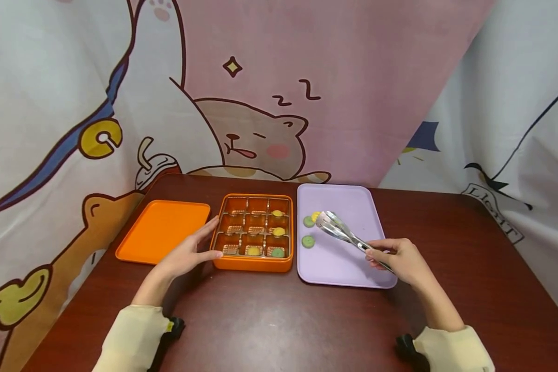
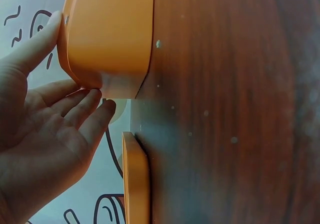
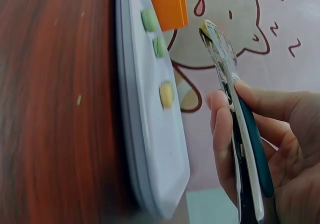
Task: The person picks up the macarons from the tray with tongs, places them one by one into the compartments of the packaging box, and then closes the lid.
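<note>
"LienT"-like lettering [image 1: 492, 212] shows partly at right. Right hand [image 1: 400, 260] grips steel tongs [image 1: 341, 231] clamping a yellow piece [image 1: 314, 215]; left hand [image 1: 188, 252], fingers straight, touches the orange compartment box [image 1: 256, 264].

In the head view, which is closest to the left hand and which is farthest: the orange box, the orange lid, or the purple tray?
1. Orange box: the left hand touches its left side.
2. Orange lid: just left of the hand.
3. Purple tray: right, beyond the box.
</note>
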A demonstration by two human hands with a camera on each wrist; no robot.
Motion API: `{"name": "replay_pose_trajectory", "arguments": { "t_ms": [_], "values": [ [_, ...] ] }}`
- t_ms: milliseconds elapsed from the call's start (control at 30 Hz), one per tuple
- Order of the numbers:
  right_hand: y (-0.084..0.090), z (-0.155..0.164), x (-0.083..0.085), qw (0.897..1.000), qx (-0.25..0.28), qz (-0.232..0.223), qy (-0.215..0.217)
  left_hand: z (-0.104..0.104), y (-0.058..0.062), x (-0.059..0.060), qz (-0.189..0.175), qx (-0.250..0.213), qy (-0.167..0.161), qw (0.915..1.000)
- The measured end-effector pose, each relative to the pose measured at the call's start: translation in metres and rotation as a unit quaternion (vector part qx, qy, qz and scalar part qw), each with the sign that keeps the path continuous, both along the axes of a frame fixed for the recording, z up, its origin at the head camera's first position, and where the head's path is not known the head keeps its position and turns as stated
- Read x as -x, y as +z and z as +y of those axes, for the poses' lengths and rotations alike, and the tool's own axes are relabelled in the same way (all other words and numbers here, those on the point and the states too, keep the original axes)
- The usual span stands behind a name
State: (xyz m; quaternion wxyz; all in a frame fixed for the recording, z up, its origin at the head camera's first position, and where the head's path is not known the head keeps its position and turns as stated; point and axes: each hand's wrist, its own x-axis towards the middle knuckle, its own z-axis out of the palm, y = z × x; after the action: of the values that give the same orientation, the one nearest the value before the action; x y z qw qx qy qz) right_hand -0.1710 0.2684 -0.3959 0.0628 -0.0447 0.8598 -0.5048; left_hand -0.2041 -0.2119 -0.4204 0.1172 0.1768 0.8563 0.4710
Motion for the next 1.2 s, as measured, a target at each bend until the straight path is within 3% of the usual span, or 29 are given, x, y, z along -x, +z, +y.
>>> {"name": "replay_pose_trajectory", "arguments": {
  "t_ms": [600, 900, 1200],
  "values": [
    [0.002, -0.066, 0.029, 0.998, 0.04, -0.015, 0.051, 0.001, -0.002, 0.002, -0.004, 0.002, 0.003, 1.0],
    [0.002, -0.092, 0.041, 0.996, 0.004, 0.012, 0.085, 0.002, -0.003, 0.003, 0.002, 0.007, 0.004, 1.0],
    [0.002, -0.105, 0.046, 0.995, -0.024, 0.011, 0.096, 0.001, -0.002, 0.003, -0.002, 0.001, 0.006, 1.0]
  ]
}}
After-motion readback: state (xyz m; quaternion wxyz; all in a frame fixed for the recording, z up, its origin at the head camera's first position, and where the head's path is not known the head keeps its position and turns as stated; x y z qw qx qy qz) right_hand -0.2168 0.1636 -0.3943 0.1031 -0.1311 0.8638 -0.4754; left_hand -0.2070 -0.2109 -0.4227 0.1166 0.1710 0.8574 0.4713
